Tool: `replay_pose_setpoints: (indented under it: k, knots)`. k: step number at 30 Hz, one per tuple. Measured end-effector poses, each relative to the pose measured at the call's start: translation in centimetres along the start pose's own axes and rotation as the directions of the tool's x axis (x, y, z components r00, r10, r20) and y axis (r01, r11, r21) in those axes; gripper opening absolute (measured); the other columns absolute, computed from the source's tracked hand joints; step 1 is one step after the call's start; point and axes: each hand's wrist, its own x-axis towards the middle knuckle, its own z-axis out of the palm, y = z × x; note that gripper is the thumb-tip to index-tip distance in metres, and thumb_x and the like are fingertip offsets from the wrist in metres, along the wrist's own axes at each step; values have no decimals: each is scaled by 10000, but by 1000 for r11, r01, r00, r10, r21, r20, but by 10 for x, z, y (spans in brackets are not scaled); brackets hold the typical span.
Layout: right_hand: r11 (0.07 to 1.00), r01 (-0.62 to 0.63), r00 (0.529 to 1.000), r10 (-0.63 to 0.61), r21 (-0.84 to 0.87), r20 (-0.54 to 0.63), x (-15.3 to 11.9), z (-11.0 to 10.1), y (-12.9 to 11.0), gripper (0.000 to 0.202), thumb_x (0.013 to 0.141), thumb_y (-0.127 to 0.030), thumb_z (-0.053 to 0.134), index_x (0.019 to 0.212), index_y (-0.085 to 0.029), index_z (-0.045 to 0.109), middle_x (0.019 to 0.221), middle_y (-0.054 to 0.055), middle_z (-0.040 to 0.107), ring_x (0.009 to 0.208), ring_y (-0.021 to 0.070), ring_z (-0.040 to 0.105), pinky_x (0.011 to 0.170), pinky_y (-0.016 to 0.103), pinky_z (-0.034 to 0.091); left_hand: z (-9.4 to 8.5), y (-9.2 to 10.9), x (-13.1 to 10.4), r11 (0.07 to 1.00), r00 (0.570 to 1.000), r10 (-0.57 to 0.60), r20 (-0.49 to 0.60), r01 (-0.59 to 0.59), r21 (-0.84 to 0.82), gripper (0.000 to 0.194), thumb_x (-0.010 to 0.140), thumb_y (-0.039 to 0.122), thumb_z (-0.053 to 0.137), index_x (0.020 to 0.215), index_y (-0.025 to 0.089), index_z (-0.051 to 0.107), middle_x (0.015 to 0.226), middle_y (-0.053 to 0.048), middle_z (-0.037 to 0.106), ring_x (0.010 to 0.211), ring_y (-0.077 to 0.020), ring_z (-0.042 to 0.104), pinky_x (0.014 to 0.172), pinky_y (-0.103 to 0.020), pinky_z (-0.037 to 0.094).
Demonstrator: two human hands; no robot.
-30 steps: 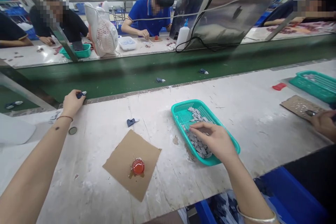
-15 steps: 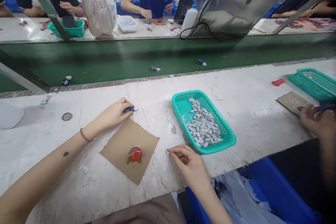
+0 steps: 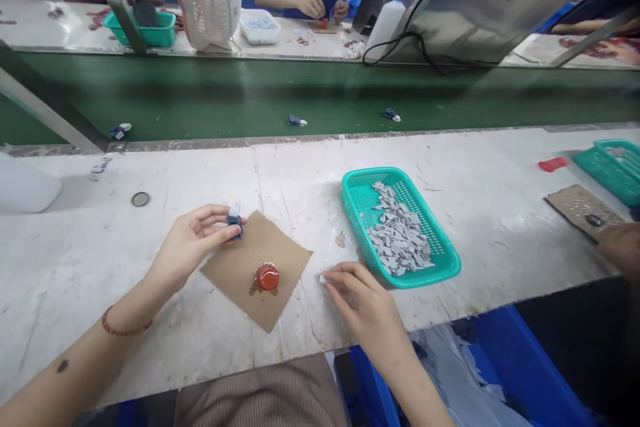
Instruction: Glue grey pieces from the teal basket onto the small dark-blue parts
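Observation:
My left hand (image 3: 200, 233) pinches a small dark blue piece (image 3: 234, 225) with a light grey tab on top, held upright at the left edge of a brown cardboard square (image 3: 235, 267). On the cardboard sits a small red cap (image 3: 267, 276) with glossy liquid in and around it. Between the thumb and forefinger of my right hand (image 3: 367, 307) is a small light grey piece (image 3: 323, 278), just right of the cardboard. A green basket (image 3: 353, 233) of many grey pieces (image 3: 400, 237) stands beyond my right hand.
Blue-and-white pieces (image 3: 297, 121) lie on the green belt (image 3: 225, 93) behind the table. A metal cap (image 3: 140, 199) is at left. At right are another person's hand (image 3: 623, 247), a cardboard piece (image 3: 580, 210) and another green basket (image 3: 607, 170). A blue bin (image 3: 525, 360) stands below.
My left hand has lifted the dark blue piece off the table and turned it upright, its grey tab now showing. My right hand still pinches the grey piece. The whole view has shifted slightly.

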Motion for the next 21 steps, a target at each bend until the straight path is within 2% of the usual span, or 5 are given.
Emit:
replay_pose_setpoints:
  k: [6, 12, 16, 19, 21]
  knots:
    - [969, 126, 989, -140, 212, 55, 21, 17, -46, 123, 922, -215, 596, 947, -231, 715, 926, 54, 699, 869, 191, 676, 753, 312, 554, 1, -25, -52, 986, 993, -86, -86, 73, -147, 254, 734, 345, 803, 903, 193, 689, 996, -57, 732, 840, -187, 698, 714, -273, 587]
    - [971, 145, 979, -169, 192, 114, 29, 36, -56, 129, 912, -228, 603, 923, -227, 732, 900, 67, 691, 859, 194, 665, 762, 342, 555, 11, -42, -78, 966, 990, -95, -109, 65, -250, 188, 778, 306, 777, 916, 202, 705, 1028, -55, 744, 836, -166, 709, 641, -205, 556]
    - [931, -62, 988, 7, 360, 153, 33, 30, -59, 75, 844, -253, 693, 855, -226, 763, 893, 66, 724, 863, 201, 686, 766, 342, 569, 20, -43, -82, 950, 994, -72, -88, 41, -308, 155, 798, 288, 760, 919, 207, 708, 1024, -47, 749, 860, -172, 721, 667, -212, 565]
    - [742, -272, 956, 137, 613, 259, 35, 24, -65, 58, 773, -278, 770, 817, -241, 774, 921, 45, 751, 888, 193, 713, 792, 325, 590, 28, -41, -83, 937, 997, -58, -52, 37, -346, 137, 804, 269, 755, 911, 204, 701, 1023, -45, 755, 854, -175, 730, 708, -232, 575]
    - [627, -335, 938, 153, 704, 310, 36, 22, -70, 61, 755, -270, 791, 813, -259, 778, 930, 23, 754, 902, 177, 719, 821, 310, 592, 34, -38, -83, 930, 999, -44, -25, 32, -367, 128, 805, 259, 755, 906, 205, 696, 1023, -40, 759, 838, -168, 734, 741, -242, 579]
